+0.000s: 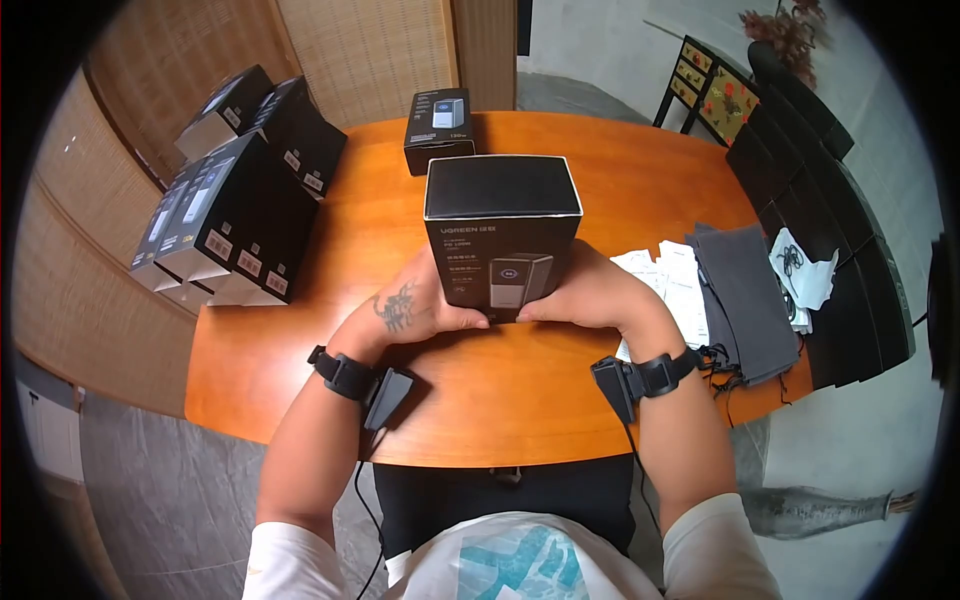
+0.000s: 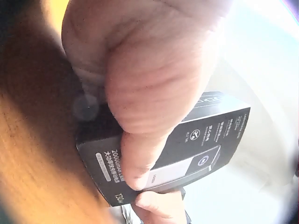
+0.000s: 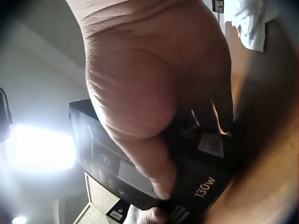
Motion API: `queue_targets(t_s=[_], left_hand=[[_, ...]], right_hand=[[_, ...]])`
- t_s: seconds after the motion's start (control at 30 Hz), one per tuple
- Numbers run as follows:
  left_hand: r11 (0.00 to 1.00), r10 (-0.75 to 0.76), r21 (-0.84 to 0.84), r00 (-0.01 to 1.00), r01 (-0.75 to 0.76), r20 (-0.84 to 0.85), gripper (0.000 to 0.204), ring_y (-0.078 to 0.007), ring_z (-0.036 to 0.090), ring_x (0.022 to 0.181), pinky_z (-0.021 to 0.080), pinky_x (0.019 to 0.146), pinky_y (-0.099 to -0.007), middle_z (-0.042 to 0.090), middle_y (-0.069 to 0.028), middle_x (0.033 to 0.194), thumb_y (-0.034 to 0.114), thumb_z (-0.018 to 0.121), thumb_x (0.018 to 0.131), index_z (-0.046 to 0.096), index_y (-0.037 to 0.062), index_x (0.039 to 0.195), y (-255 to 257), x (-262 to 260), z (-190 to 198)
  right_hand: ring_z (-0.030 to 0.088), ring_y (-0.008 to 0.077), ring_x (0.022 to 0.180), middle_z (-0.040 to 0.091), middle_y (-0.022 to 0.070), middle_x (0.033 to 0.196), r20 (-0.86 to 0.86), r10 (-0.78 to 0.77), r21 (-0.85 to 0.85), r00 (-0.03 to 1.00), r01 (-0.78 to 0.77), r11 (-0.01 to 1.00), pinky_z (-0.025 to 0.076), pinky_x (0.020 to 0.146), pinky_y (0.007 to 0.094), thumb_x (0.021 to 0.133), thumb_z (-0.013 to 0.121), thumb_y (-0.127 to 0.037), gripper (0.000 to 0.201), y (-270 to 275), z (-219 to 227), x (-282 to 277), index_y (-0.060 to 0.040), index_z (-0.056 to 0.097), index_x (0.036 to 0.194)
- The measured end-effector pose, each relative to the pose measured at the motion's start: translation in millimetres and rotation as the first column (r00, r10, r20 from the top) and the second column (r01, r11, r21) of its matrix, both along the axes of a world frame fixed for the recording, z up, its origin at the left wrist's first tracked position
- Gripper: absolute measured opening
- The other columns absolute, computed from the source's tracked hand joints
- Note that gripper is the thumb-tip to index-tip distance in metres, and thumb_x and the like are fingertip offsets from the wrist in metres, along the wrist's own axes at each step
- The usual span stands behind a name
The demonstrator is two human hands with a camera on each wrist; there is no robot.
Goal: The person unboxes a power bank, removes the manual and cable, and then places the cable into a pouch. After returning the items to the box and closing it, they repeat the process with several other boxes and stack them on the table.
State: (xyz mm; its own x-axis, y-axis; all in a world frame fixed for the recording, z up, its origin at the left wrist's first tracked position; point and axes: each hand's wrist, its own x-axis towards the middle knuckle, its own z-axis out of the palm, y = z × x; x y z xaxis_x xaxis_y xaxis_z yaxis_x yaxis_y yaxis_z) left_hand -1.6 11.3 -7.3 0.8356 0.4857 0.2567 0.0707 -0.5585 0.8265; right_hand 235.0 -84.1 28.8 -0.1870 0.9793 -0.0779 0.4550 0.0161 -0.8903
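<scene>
A black box (image 1: 505, 240) with a power bank pictured on its front stands upright before the person, gripped from both sides. The left hand (image 1: 418, 305) holds its left side, thumb across the lower front; the right hand (image 1: 590, 290) holds the right side likewise, and the thumb tips lie close together. In the left wrist view the left hand (image 2: 145, 79) presses its thumb on the printed face of the box (image 2: 187, 126). In the right wrist view the right hand (image 3: 140, 88) grips the box (image 3: 131, 172) near its "130W" print. The other fingers are mostly hidden.
Several black boxes (image 1: 270, 200) stand at the table's left; another box (image 1: 438, 130) lies behind the held one. On the right are white papers (image 1: 680, 290), grey pouches (image 1: 745, 300), a white bag (image 1: 805, 270) and a row of black boxes (image 1: 840, 250) along the edge.
</scene>
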Motion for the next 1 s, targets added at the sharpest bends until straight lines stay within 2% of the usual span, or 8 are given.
queue_targets(t_s=[0.23,0.33,0.37,0.5,0.6,0.77,0.93,1.0], left_hand=[[0.987,0.02,0.161,0.995,-0.005,-0.096,0.093,-0.0297,0.058,0.127,0.045,0.109,-0.0416,0.063,-0.0167,0.132,0.017,0.096,0.067,0.046,-0.0016,0.144,-1,-3,6],[0.998,0.063,0.004,0.998,-0.063,-0.005,0.091,-0.0269,0.06,0.125,0.046,0.108,-0.0402,0.063,-0.0169,0.134,0.015,0.094,0.072,0.042,-0.0026,0.145,1,-1,5],[0.936,0.131,-0.34,0.986,-0.091,0.098,0.083,-0.0247,0.06,0.124,0.048,0.106,-0.0386,0.062,-0.0178,0.134,0.019,0.084,0.086,0.036,-0.0035,0.15,-8,-3,4],[0.882,0.28,-0.411,0.958,-0.232,0.059,0.079,-0.0247,0.062,0.12,0.05,0.102,-0.0367,0.058,-0.0203,0.14,0.024,0.066,0.101,0.022,-0.0023,0.16,-16,8,5],[0.963,0.254,-0.107,0.965,-0.246,0.072,0.079,-0.0249,0.068,0.111,0.053,0.098,-0.037,0.056,-0.0237,0.143,0.019,0.072,0.097,0.028,-0.0023,0.158,-15,23,-11],[0.945,0.327,0.045,0.938,-0.324,-0.113,0.076,-0.0341,0.055,0.132,0.046,0.11,-0.0431,0.051,-0.022,0.147,0.015,0.077,0.088,0.04,-0.0006,0.152,-9,39,1],[0.587,0.44,0.771,0.897,-0.246,-0.049,0.086,-0.0415,0.04,0.145,0.034,0.119,-0.0517,0.042,-0.0243,0.155,0.029,0.084,0.08,0.043,0.014,0.154,6,79,11],[0.557,0.448,0.819,0.88,-0.136,-0.159,0.085,-0.0402,0.036,0.148,0.029,0.121,-0.0539,0.043,-0.0221,0.155,0.037,0.082,0.08,0.043,0.0196,0.154,20,97,12]], right_hand=[[0.062,0.0351,0.125,0.064,0.0235,0.135,0.258,0.033,0.04,0.966,-0.045,0.998,0.048,0.106,0.0348,0.067,0.09,-0.016,0.085,3,-8,2,0.0021,0.05,0.14],[0.064,0.0353,0.12,0.066,0.0246,0.13,0.078,-0.018,0.078,0.997,0.012,0.997,0.048,0.105,0.0352,0.067,0.089,-0.014,0.083,7,-17,7,0.006,0.05,0.137],[0.067,0.0315,0.107,0.068,0.0216,0.12,-0.057,0.022,0.274,0.998,-0.006,0.962,0.054,0.094,0.0373,0.076,0.087,-0.022,0.072,7,-16,10,0.0085,0.052,0.131],[0.065,0.0207,0.092,0.066,0.0133,0.107,-0.361,-0.327,-0.163,0.874,0.286,0.944,0.057,0.068,0.0338,0.095,0.069,-0.044,0.057,7,-12,11,0.0022,0.056,0.125],[0.066,0.0218,0.085,0.066,0.0142,0.111,-0.454,-0.443,-0.218,0.773,0.386,0.896,0.056,0.063,0.033,0.097,0.064,-0.045,0.055,8,-12,14,0.0024,0.056,0.125],[0.067,0.0195,0.093,0.069,0.0116,0.115,-0.16,-0.591,-0.142,0.79,0.574,0.806,0.058,0.066,0.0315,0.102,0.059,-0.039,0.048,21,-22,26,0.001,0.061,0.129],[0.069,0.0331,0.107,0.069,0.0237,0.121,0.119,-0.696,0.295,0.708,0.644,0.706,0.057,0.088,0.0411,0.099,0.063,-0.036,0.053,32,-48,31,0.0046,0.058,0.133],[0.067,0.0396,0.109,0.067,0.028,0.119,0.171,-0.734,0.367,0.657,0.649,0.666,0.051,0.099,0.0449,0.096,0.068,-0.031,0.049,25,-38,19,0.0047,0.061,0.128]])
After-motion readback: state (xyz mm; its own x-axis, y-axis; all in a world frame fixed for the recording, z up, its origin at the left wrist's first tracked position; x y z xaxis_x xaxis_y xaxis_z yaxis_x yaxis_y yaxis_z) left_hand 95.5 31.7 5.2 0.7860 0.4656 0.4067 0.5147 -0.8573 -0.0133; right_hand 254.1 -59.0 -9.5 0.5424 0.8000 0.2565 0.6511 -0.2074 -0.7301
